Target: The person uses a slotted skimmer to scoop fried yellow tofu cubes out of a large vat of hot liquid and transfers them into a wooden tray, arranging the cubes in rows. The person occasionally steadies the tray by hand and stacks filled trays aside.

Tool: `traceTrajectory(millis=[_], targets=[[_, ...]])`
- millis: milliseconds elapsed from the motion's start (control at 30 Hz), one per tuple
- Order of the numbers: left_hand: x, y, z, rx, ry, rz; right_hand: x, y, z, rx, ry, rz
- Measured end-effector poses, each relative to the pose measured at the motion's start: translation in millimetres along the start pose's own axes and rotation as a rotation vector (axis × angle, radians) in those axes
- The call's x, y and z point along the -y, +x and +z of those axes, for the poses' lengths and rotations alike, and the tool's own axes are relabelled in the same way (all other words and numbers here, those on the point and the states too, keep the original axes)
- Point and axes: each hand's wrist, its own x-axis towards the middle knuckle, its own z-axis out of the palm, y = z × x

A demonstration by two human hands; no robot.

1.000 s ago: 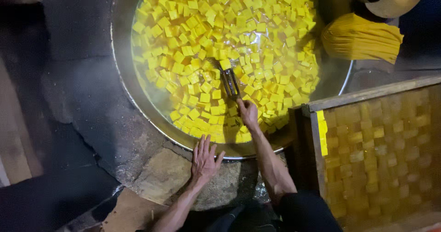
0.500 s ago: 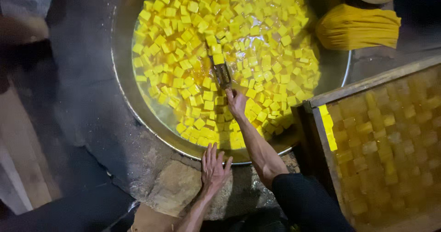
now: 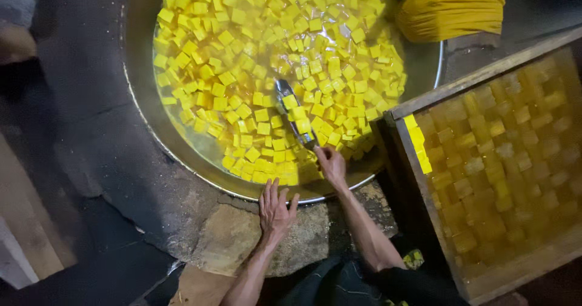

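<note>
Since the earlier frames, the scoop has travelled up and left across the pan, and its blade now lies further into the mass of cubes; the right forearm has stretched out behind it. The left hand has kept its place on the stone edge.

Right hand: closed around the lower end of the scoop handle, knuckles up, arm extended from the lower centre of the frame toward the middle. The scoop is a dark metal blade, tilted, running diagonally from the hand up to the left, with a few yellow cubes resting on it.

Left hand: open, fingers spread, palm flat on the rough stone ledge just below the pan's rim, gripping nothing.

Pan: wide, round, shiny metal, filling the upper centre of the frame. It holds clear yellowish liquid and a dense layer of small bright yellow cubes, floating loosely and touching one another.

Right of the pan, a wooden crate holds darker, orange-yellow cubes packed in rows. A folded yellow cloth lies at the upper right, beside the pan's rim.
</note>
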Motion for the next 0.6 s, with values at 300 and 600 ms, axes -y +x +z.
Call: traceTrajectory(millis=[300,600], targets=[[3.8,2.7,4.1,0.035,0.011,-0.028,62.0,97.6,-1.3,-0.102,-0.465,-0.275],[-2.1,-3.0,5.1,0.013,0.041,-0.049,86.6,47.4,3.5,0.114,0.288,-0.252]])
